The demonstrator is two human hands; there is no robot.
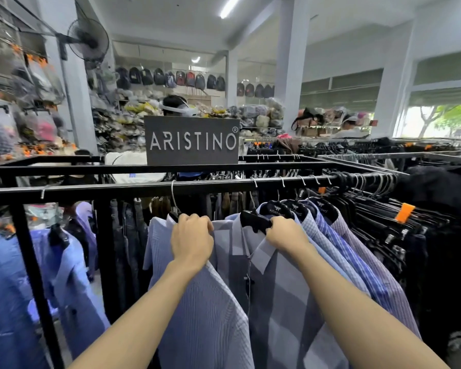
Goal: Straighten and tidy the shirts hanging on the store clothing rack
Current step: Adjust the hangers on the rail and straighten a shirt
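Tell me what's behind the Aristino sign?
Behind the sign, a person's head wearing a white headset shows above it; shelves of bagged goods lie beyond. The sign hides the person's body.

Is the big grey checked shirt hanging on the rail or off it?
Cannot tell: both hands, left hand and right hand, grip its shoulders; no hook shows.

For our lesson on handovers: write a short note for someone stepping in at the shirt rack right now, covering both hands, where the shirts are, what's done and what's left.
Left hand: closed on the shoulder of the light blue shirt, by its hanger hook.
Right hand: gripping the grey block-pattern shirt at the collar, by its black hanger.
Both shirts hang on the black rail. The striped shirts to the right sit packed closely together.
Done: cannot tell.
Left: settle these two shirts evenly; then the blue shirts hanging at far left.
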